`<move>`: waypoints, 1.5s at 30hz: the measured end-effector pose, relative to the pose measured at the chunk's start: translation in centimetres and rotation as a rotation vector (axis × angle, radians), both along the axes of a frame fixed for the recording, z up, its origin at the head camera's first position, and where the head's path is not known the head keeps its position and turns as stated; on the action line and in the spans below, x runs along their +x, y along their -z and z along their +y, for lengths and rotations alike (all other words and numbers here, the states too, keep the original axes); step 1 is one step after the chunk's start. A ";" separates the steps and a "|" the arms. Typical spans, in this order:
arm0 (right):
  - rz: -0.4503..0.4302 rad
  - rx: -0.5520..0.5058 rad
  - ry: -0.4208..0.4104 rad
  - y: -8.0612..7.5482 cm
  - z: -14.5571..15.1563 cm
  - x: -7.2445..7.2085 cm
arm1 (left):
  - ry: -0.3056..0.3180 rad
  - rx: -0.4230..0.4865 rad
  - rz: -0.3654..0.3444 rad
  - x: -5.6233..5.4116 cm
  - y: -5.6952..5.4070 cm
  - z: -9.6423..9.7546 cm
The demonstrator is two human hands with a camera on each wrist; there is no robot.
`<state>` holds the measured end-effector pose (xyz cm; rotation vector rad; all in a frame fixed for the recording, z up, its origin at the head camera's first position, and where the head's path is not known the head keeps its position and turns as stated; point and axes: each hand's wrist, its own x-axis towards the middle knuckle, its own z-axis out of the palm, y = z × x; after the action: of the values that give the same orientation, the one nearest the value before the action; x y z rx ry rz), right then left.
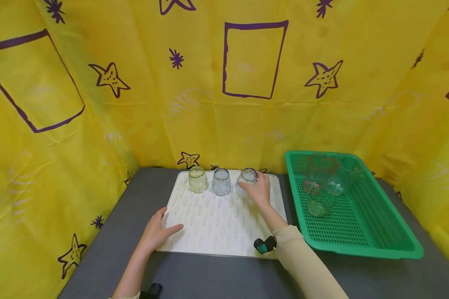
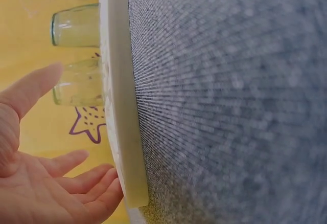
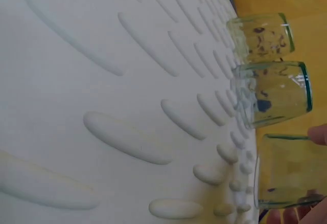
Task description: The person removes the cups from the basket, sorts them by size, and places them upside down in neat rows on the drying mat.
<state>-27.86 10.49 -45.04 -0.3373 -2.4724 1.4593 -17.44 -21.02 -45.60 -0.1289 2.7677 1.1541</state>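
A clear glass (image 1: 249, 176) stands at the right end of a row on the white ridged mat (image 1: 217, 224). My right hand (image 1: 259, 190) grips it from the right, thumb on the near side; in the right wrist view the same glass (image 3: 286, 170) shows fingertips below it. Beside it to the left are a bluish glass (image 1: 221, 182) and a greenish glass (image 1: 198, 180), both with the narrower end up. My left hand (image 1: 156, 231) lies at the mat's left edge, thumb spread away and fingers relaxed, holding nothing. Its fingertips (image 2: 110, 175) meet the mat's rim.
To the right stands a green perforated basket (image 1: 359, 251), holding a tall glass with a reddish rim (image 1: 321, 168), another clear glass (image 1: 342, 176) and a shorter greenish glass (image 1: 320, 203). Dark grey table surface (image 1: 205, 276) surrounds the mat. A yellow patterned curtain (image 1: 146, 124) hangs behind and at both sides.
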 end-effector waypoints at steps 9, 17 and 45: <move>-0.016 0.045 -0.032 0.6 -0.2 -0.6 | 0.002 -0.003 0.007 0.0 0.3 0.1; -0.058 0.072 -0.062 1.1 -0.3 -0.9 | 0.001 -0.012 0.006 0.0 0.3 0.2; 0.047 -0.126 -0.041 -2.5 0.5 3.1 | -0.054 0.141 -0.020 0.1 0.9 -0.9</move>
<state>-24.79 10.95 -42.52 -0.2744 -2.3694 1.6247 -17.39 -21.89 -46.49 -0.1996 2.6706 1.3482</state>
